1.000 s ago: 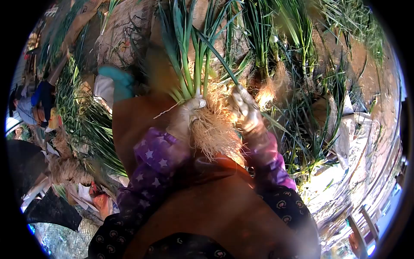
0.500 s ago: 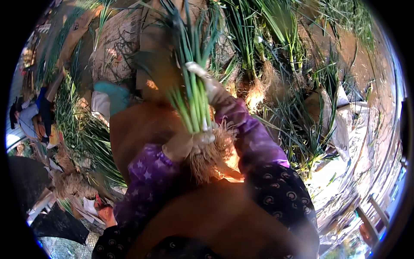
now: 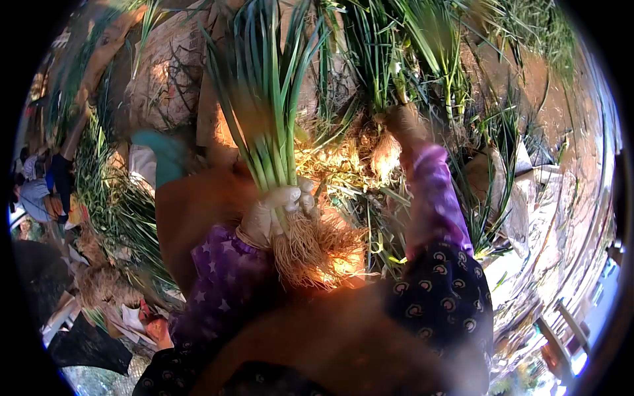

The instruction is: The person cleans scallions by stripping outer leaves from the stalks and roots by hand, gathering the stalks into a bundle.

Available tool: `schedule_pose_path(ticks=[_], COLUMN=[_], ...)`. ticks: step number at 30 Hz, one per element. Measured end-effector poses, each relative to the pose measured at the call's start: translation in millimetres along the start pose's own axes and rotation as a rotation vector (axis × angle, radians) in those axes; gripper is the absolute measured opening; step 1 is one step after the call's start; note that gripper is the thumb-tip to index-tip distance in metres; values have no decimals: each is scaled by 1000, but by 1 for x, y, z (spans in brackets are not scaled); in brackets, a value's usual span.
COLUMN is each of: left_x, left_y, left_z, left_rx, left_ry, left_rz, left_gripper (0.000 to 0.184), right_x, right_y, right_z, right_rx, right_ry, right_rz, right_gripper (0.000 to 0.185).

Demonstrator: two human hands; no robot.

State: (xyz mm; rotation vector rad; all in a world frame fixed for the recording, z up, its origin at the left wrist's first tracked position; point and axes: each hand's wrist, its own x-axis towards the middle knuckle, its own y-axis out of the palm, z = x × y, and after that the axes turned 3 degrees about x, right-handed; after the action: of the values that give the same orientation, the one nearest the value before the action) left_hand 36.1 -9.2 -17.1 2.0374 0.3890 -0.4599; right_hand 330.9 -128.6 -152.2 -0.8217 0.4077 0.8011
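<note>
My left hand (image 3: 276, 210), in a pale glove, is wrapped round the lower stems of a bunch of green onions (image 3: 274, 132). Its leaves point up and away, while the tangled roots (image 3: 310, 251) hang below my fingers. My right hand (image 3: 403, 122) reaches out to the root end of another green onion bunch (image 3: 380, 59) lying ahead on the right. Leaves and blur hide its fingers, so whether it grips the stems is unclear. Pale roots (image 3: 385, 158) of that bunch show just below the hand.
More green onions (image 3: 135, 218) lie in a heap on the left. Beyond my left hand is a brown sheet (image 3: 165, 79). A pale crumpled sack (image 3: 522, 211) lies on the right among leaves. Another person (image 3: 43, 191) is at the far left edge.
My right hand has left the leaves of the held bunch and moved out to the bunch ahead on the right. My left hand has kept its bunch and shifted slightly left.
</note>
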Motion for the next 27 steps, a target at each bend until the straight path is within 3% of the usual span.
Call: schedule_pose_path(ticks=[1, 2, 5, 7, 8, 9, 11, 12, 14, 15, 16, 17, 19, 22, 23, 25, 27], left_x=[-1, -1, -4, -3, -2, -4, -8, -8, -3, -1, -2, -3, -6, -8, -7, -5, -4], left_y=[1, 5, 60, 46, 25, 24, 22, 23, 26, 26, 21, 24, 32, 21, 18, 19, 14], left_z=[0, 0, -20, -4, 4, 2, 0, 2, 13, 16, 13, 13, 13, 17, 19, 17, 16], left_rx=[11, 24, 126, 252, 229, 234, 251, 252, 277, 287, 334, 333, 428, 425, 435, 404, 377], left_ry=[-8, -21, -118, -76, -131, -130, -260, -259, -215, -191, -233, -228, -263, -199, -203, -183, -171], left_rz=[-55, -105, -342, -379, -243, -249, -214, -214, -386, -472, -419, -417, -461, -392, -370, -424, -482], left_gripper=[34, 32, 33, 36, 37, 37, 34, 34, 36, 37, 24, 24, 22, 26, 29, 24, 19], right_x=[-4, -18, -122, -148, -157, -160, -168, -161, -149, -142, -133, -122, -79, -89, -95, -127, -168], right_y=[0, 8, 3, 28, 41, 49, 58, 64, 54, 40, 35, 33, 57, 61, 62, 62, 61], right_z=[-8, -16, 48, 55, 60, 58, 61, 50, 48, 52, 62, 71, 48, 55, 55, 68, 74], right_rx=[83, 233, 833, 1089, 1148, 1195, 1092, 950, 937, 774, 663, 553, 271, 130, 302, 990, 1589], right_ry=[-115, -223, -424, -217, -279, -259, -209, -362, -141, -93, -100, -106, -343, -423, -386, -756, -508], right_rz=[139, 121, 333, 440, 496, 678, 560, 459, 425, 407, 289, 174, 88, 65, 149, 295, 641], right_gripper=[16, 17, 14, 13, 17, 19, 21, 22, 29, 32, 31, 30, 26, 16, 16, 17, 17])
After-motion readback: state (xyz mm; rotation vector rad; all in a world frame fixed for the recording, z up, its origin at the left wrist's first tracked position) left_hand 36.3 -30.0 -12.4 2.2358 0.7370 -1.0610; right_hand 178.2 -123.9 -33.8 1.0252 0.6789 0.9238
